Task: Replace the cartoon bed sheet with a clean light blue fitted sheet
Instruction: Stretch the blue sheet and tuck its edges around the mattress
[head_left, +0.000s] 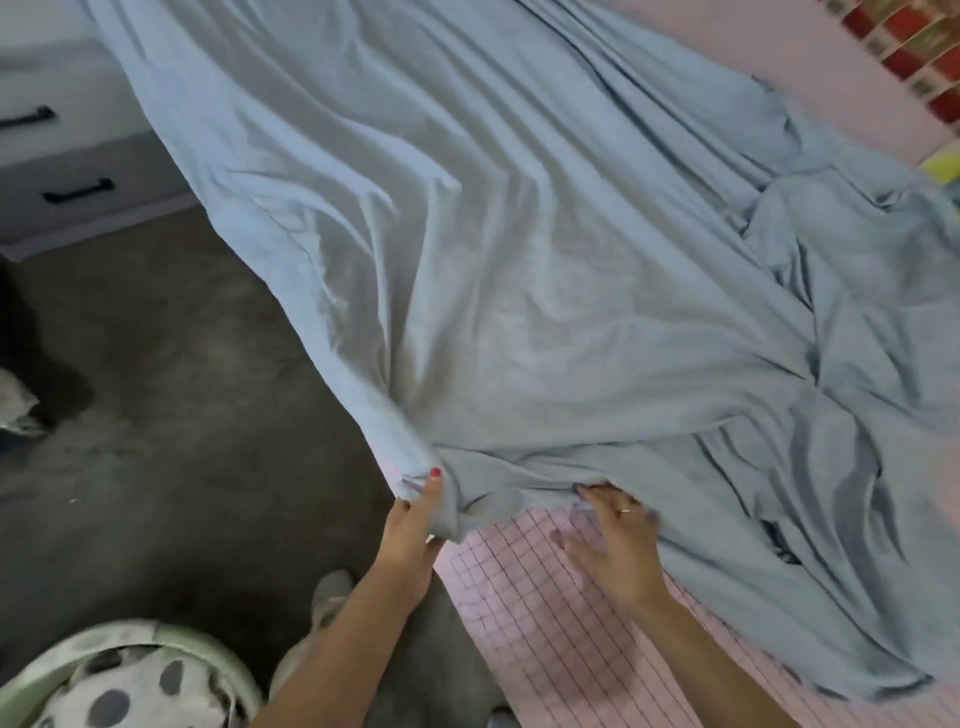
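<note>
Nearest me, bottom left: a laundry basket (130, 670) with spotted fabric in it. I can't tell if that's the cartoon sheet.

My left hand (410, 535) is at the near corner of the mattress (545, 613), thumb and fingers pinched on a bunched hem of the blue sheet (493, 260). Firm hold, fabric gathered into a tight wad at the fingertips.

My right hand (610, 540) is just beside it to the right, fingers spread and mostly straight, tips touching or sliding under the sheet edge. It looks blurred. Not a closed grasp as far as I can see.

The pink gridded mattress top is bare at this near corner only. The sheet edge runs from the left hand across to the right hand, then diagonally off toward the lower right.

Key relation: the sheet lies up and away from both hands, long axis running from this corner toward the far upper left. The corner to be covered sits below and between the hands, so the left hand is the nearer one to hook it over.

Mid bed, right side: the sheet is heaped in loose folds, not stretched.

Far left: white drawers (57, 156) with dark handles, beside the bed. Far right: a pink wall (727, 47).

My read: near corner not yet fitted, and the slack on the right needs pulling afterwards.
</note>
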